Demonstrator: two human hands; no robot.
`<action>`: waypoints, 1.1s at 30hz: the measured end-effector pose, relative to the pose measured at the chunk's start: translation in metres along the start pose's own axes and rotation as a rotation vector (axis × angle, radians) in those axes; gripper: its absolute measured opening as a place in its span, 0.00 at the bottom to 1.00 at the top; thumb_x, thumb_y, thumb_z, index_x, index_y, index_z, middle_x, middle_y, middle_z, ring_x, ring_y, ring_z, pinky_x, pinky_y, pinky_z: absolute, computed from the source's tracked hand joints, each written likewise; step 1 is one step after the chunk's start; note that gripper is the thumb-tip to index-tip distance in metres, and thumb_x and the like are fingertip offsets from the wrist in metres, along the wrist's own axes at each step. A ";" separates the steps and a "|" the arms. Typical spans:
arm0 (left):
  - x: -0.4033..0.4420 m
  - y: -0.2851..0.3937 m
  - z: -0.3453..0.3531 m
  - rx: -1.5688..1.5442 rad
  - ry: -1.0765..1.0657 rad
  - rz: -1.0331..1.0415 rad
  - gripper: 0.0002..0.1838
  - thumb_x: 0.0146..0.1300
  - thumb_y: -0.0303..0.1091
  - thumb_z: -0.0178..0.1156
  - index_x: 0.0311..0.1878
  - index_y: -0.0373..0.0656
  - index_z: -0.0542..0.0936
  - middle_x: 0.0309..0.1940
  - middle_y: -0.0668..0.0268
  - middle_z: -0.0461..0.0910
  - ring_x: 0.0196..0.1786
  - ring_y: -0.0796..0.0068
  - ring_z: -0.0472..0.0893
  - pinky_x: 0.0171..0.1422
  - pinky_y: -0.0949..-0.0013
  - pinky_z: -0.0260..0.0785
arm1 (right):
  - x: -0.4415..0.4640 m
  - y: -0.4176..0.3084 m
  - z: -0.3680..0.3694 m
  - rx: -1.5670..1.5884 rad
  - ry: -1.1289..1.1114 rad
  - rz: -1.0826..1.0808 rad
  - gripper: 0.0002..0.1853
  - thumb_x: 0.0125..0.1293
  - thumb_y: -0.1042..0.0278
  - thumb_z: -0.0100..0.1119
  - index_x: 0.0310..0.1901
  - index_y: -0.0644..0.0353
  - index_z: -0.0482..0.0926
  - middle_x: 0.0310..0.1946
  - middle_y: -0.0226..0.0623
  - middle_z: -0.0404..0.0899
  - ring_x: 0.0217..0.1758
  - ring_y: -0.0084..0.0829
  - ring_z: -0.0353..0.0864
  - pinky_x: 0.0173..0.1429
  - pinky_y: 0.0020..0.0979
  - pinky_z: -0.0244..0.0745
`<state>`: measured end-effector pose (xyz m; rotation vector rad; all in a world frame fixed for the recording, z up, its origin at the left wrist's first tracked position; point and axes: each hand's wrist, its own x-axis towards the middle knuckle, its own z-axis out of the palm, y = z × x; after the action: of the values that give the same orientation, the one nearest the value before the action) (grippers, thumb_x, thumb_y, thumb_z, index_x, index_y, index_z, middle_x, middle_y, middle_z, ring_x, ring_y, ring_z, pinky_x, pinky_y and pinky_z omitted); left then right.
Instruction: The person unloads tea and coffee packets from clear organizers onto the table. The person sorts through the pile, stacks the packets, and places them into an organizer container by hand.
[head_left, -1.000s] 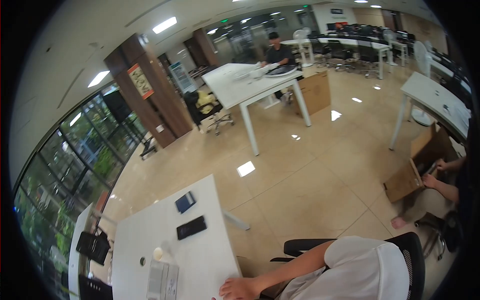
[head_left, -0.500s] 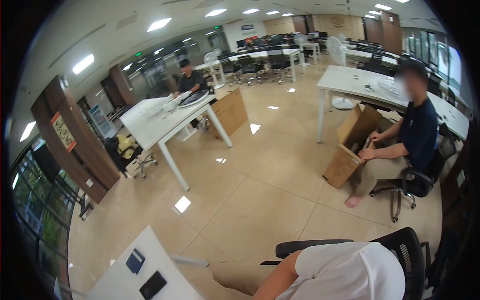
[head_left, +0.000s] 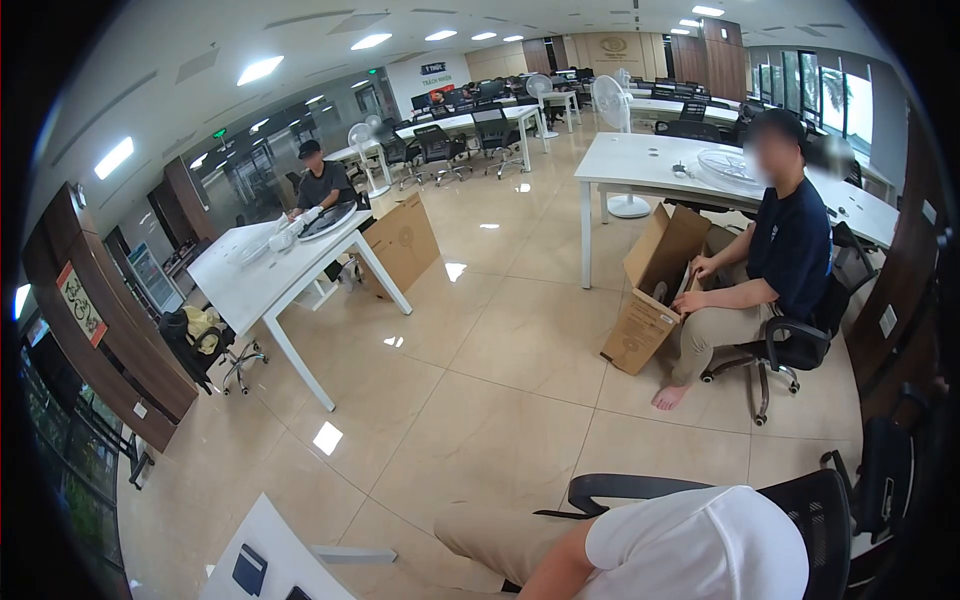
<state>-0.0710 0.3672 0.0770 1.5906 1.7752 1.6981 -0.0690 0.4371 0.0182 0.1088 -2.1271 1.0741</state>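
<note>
Neither of my hands is in view. A bent arm [head_left: 562,578] in a white sleeve [head_left: 690,530] comes in at the bottom, and its hand is cut off by the frame's lower edge. Close by on the left, the corner of a white table [head_left: 265,535] carries a dark blue booklet or wallet [head_left: 250,569]. The edge of a black phone [head_left: 298,594] just shows at the bottom. Behind the white shirt is a black mesh chair [head_left: 815,520] with an armrest.
On the right, a seated person [head_left: 800,240] has both hands at an open cardboard box [head_left: 640,330]. Another person [head_left: 325,185] sits behind a white table [head_left: 230,275] bearing fan parts. A fan guard [head_left: 730,168] lies on the right table [head_left: 640,165]. Standing fans [head_left: 612,105] are farther back.
The view has swung right and tilted, so the room has shifted left. The phone has mostly slipped out at the bottom. The person at the box stays seated with hands at it.
</note>
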 end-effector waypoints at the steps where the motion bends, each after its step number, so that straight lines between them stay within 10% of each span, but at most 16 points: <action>1: 0.001 0.000 0.001 -0.007 0.002 -0.003 0.09 0.60 0.28 0.67 0.37 0.44 0.75 0.50 0.54 0.77 0.53 0.53 0.74 0.59 0.50 0.65 | 0.000 0.002 -0.002 -0.017 0.004 -0.010 0.14 0.73 0.55 0.52 0.48 0.57 0.75 0.47 0.34 0.73 0.52 0.34 0.72 0.57 0.39 0.69; 33: -0.092 -0.037 -0.106 0.116 0.608 -0.123 0.11 0.53 0.17 0.65 0.35 0.43 0.76 0.43 0.58 0.83 0.47 0.64 0.81 0.50 0.60 0.72 | 0.027 -0.029 0.100 0.125 -0.249 -0.300 0.22 0.63 0.62 0.61 0.57 0.60 0.78 0.60 0.41 0.76 0.68 0.43 0.74 0.70 0.45 0.68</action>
<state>-0.1340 0.2430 0.0348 1.0258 2.2131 2.2079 -0.1353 0.3525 0.0174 0.6301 -2.1694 1.0548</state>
